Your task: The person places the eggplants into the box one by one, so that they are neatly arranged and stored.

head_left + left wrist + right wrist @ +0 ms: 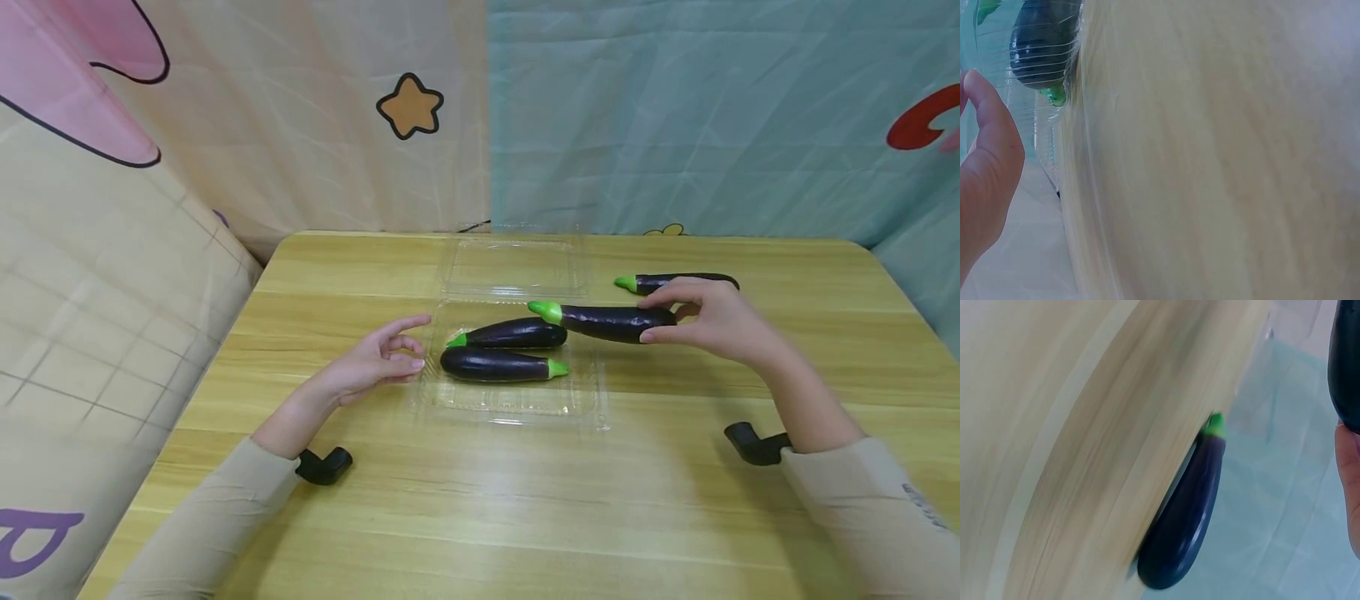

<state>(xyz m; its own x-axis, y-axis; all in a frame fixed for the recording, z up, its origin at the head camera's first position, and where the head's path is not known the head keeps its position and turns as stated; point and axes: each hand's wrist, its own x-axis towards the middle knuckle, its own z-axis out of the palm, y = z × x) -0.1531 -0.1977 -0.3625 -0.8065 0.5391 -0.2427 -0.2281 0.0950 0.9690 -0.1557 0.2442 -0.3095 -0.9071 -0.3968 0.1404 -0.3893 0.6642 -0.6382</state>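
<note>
My right hand [712, 321] pinches a dark purple eggplant [611, 322] by its thick end, its green stem pointing left. That eggplant is held over the right edge of a clear plastic clamshell box [517, 400]. Inside the box lie two more eggplants: the rear one [517, 333] has its stem to the left, the front one [495, 365] its stem to the right. At the box's left side is my left hand [375, 362], fingers loosely bent with nothing in them; whether they touch the wall I cannot tell. Another eggplant [1185, 512] lies on the table behind my right hand.
The box's clear lid [513, 265] lies folded back toward the rear of the wooden table [487, 517]. A printed cloth [675, 117] hangs behind the table's back edge. Black camera mounts [326, 467] sit at both wrists.
</note>
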